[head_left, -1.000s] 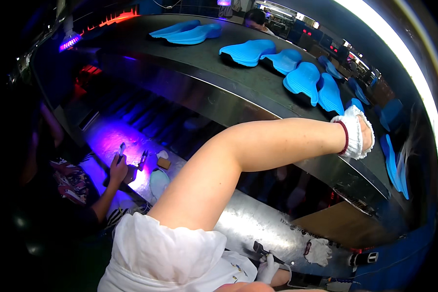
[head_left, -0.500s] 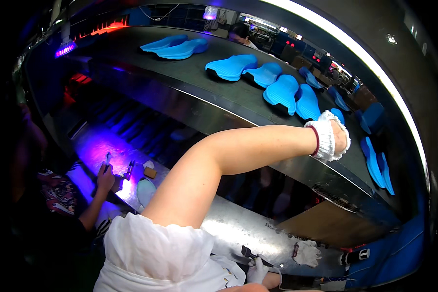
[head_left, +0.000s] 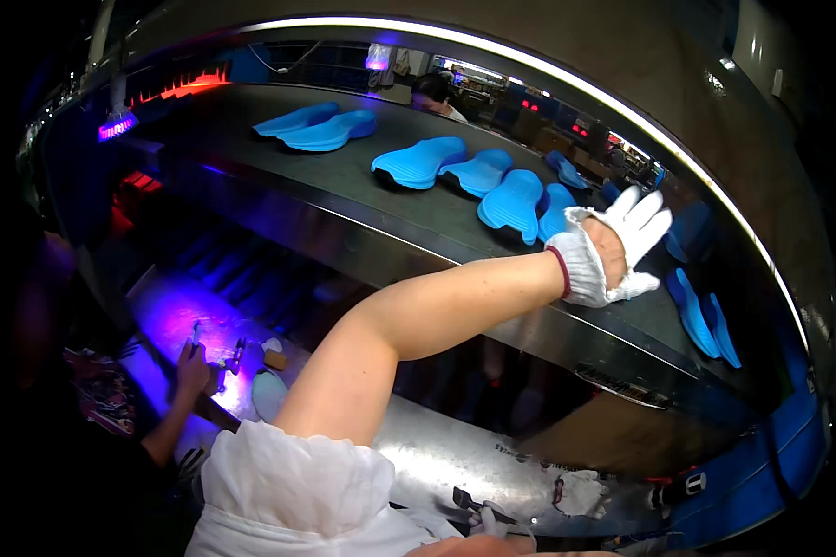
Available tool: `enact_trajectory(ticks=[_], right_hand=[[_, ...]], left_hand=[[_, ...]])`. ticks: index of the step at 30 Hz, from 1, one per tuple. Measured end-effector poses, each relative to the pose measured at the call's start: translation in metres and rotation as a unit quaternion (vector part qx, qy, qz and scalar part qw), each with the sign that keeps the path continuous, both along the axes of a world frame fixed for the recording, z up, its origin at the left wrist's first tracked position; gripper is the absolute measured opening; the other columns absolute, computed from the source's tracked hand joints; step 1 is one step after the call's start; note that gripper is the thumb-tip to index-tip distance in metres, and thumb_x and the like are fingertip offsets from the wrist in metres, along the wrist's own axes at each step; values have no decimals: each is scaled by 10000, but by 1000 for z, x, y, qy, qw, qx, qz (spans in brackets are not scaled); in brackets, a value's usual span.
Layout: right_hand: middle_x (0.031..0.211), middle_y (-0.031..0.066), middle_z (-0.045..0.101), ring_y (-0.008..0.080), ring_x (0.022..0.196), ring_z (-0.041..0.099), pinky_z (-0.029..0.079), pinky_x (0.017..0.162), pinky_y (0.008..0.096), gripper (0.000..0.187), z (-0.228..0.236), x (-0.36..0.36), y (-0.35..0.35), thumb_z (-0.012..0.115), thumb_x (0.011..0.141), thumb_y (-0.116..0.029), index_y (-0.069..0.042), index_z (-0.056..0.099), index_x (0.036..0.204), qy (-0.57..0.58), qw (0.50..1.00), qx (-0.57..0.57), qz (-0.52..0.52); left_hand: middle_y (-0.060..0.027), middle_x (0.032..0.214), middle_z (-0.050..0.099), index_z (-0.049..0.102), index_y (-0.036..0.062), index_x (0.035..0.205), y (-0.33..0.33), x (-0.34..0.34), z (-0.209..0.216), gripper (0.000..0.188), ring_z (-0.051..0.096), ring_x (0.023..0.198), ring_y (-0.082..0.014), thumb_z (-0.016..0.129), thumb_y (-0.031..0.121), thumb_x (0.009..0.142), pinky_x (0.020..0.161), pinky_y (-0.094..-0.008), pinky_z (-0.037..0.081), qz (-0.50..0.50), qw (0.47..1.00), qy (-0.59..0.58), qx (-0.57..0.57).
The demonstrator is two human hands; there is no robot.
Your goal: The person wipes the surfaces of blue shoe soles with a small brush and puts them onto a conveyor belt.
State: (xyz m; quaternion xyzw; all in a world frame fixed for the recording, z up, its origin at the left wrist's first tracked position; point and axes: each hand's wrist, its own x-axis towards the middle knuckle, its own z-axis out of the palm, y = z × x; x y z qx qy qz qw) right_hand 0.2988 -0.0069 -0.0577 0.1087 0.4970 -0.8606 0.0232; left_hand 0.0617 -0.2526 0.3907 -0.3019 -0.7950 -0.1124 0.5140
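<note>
My left hand (head_left: 617, 243), in a white knit glove with skin showing at its back, is stretched over the right part of the dark conveyor belt (head_left: 362, 190). Its fingers are spread and hold nothing. Several blue moulded shoe soles lie on the belt; one sole (head_left: 512, 203) is just left of the hand, and another (head_left: 555, 210) is partly hidden by it. To its right lies a pair of narrow blue soles (head_left: 692, 314). Low in the view, my gloved right hand (head_left: 486, 522) grips a black flat-headed brush (head_left: 465, 498). My forearm and sleeve hide part of that hand.
A metal bench (head_left: 455, 446) runs below the belt and carries a crumpled white glove (head_left: 581, 494) and a black cylinder (head_left: 678, 489). At left, another person's hand (head_left: 193, 369) holds a tool under purple light. A lit tunnel frame (head_left: 622, 116) arches over the belt.
My left hand has turned up and its fingers, hidden before, now show spread. The whole view has shifted slightly. My right hand still holds the brush.
</note>
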Motion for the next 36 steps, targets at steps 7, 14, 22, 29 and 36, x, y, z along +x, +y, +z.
enact_trajectory(ticks=[7,14,22,29,36], right_hand=[[829,126,584,148,633,548,455,530,257,251,28,-4,-15,571,853,-28,33,528,1092,-27,999,22,-34],[826,112,582,140,622,536,448,525,253,242,34,-2,-15,573,846,-24,28,541,1080,-23,999,29,-37],[809,96,572,143,613,536,459,543,257,233,43,9,-28,572,848,-17,27,547,1075,-56,997,22,-46],[811,92,599,150,630,557,465,570,272,166,62,7,-38,604,829,-98,27,617,937,-17,993,109,-35],[898,137,606,182,670,598,479,533,262,238,-11,-4,0,570,874,-23,23,528,1104,-22,998,20,-47]], left_hand=[[-158,847,680,668,53,873,7,2,13,176,675,806,-330,578,167,773,665,-463,510,69,935,-266,-225],[-113,950,699,718,114,918,10,5,15,230,670,909,-289,631,220,733,730,-410,517,90,931,-285,-211],[-134,765,655,663,107,783,3,-3,-2,133,666,736,-298,624,203,701,559,-453,491,15,966,-179,-184],[-135,877,657,652,115,872,5,-4,2,172,667,791,-310,625,184,718,562,-463,497,35,938,-238,-249],[-150,905,638,604,75,928,15,0,12,177,647,847,-333,610,155,769,629,-478,497,20,939,-273,-209]])
